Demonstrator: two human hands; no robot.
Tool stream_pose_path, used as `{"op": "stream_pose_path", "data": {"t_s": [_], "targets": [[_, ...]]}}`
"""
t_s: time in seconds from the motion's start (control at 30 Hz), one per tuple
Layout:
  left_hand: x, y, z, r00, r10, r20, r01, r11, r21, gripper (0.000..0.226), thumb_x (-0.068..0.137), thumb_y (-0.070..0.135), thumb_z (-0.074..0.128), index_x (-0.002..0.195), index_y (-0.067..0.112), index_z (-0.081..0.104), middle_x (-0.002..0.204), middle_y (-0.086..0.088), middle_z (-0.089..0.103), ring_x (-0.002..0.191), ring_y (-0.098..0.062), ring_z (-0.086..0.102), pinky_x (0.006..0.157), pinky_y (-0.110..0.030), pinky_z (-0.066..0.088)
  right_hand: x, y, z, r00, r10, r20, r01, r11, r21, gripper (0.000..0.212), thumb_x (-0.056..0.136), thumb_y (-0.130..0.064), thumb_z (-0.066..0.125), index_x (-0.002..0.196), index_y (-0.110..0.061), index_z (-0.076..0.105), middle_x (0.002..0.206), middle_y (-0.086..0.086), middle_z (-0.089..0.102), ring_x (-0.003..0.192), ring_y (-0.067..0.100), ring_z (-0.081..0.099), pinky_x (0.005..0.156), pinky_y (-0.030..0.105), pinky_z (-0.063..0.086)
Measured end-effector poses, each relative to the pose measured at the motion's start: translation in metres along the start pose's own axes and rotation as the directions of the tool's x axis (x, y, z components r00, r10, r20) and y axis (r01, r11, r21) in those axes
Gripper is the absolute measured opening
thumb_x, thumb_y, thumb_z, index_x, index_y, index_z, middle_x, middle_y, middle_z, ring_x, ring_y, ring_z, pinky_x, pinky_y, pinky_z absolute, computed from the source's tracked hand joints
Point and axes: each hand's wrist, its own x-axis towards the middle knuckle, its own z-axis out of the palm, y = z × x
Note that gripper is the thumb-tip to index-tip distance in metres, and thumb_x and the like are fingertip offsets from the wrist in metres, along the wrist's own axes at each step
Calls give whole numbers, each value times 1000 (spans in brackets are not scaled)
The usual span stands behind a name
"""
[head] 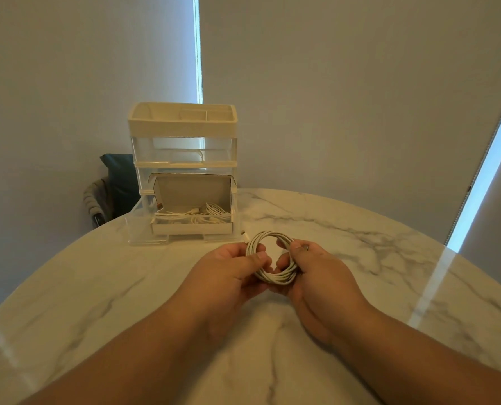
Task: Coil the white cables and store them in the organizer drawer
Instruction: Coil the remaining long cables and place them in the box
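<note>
A coiled white cable (284, 277) forms a round loop held just above the marble table (360, 258). My left hand (231, 267) pinches the loop's left side with thumb and fingers. My right hand (310, 270) grips its right side, fingers curled round the strands. Behind them stands a clear organizer (182, 159) with a cream top tray. Its bottom drawer (139, 226) is pulled out. Inside the drawer lies an open cardboard box (193, 197) holding several loose white cables (202, 216).
A chair with a dark cushion (117, 182) stands behind the table at the left. Grey window blinds fill the background, with bright gaps of light. The round table's edge curves away on both sides.
</note>
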Motion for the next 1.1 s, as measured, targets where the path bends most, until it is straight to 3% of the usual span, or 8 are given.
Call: {"op": "stream_pose_path", "data": {"t_s": [0.1,0.23,0.4,0.5,0.67,0.83,0.97,1.1], "targets": [[0,2,-3,999,14,-44,-14,1000,-8,7,90,7,64,96,5,64,78,-8,69,67,-14,67,59,-22,57,-2,-2,0,999,0,47,-2,999,48,26,105,-18,41,103,-3,62,71,9,57,60,21,58,57,36,49],[1,2,-4,994,46,-103,-49,998,-26,11,88,8,67,95,2,64,80,-11,72,69,-15,68,55,-21,57,-2,-4,0,997,-22,79,15,995,96,27,105,-18,40,107,-3,63,71,9,62,61,20,60,59,35,48],[1,1,-2,985,77,-152,-81,997,-20,11,88,10,68,96,2,66,90,-16,75,77,-18,71,58,-23,56,2,-3,-3,994,-29,107,20,996,82,32,105,-20,41,120,-3,63,99,22,70,75,25,65,59,32,51],[2,-1,-1,982,84,-167,-84,996,10,11,89,8,67,98,3,66,93,-16,75,78,-19,72,59,-24,57,3,-3,-3,997,-9,78,0,994,110,30,104,-22,42,117,-6,64,93,15,72,77,25,64,64,34,50],[2,-5,1,979,118,-164,-108,992,69,7,88,7,68,93,4,64,90,-16,74,75,-18,72,61,-26,57,5,-2,-1,997,75,7,-75,989,124,30,106,-27,41,113,-5,60,72,7,63,61,19,55,58,32,42],[1,-6,5,977,152,-149,-136,984,113,9,88,6,68,96,6,66,88,-12,75,76,-18,72,63,-28,57,10,1,-5,985,5,-174,-8,1000,-18,26,100,-33,56,107,-9,47,84,15,65,57,23,56,49,32,45],[-1,-6,7,977,160,-141,-145,983,115,9,88,6,68,96,6,65,85,-11,75,75,-18,72,62,-27,58,10,1,-6,987,-50,-152,38,996,-81,22,101,-29,54,100,-7,57,82,14,68,53,22,53,45,30,43],[-2,-8,7,974,197,-115,-171,964,202,8,88,6,69,95,9,66,90,-13,75,81,-22,73,67,-32,57,12,2,-8,991,24,-132,-33,997,-64,23,103,-20,49,102,-5,66,87,17,71,59,22,55,42,26,41]]}}
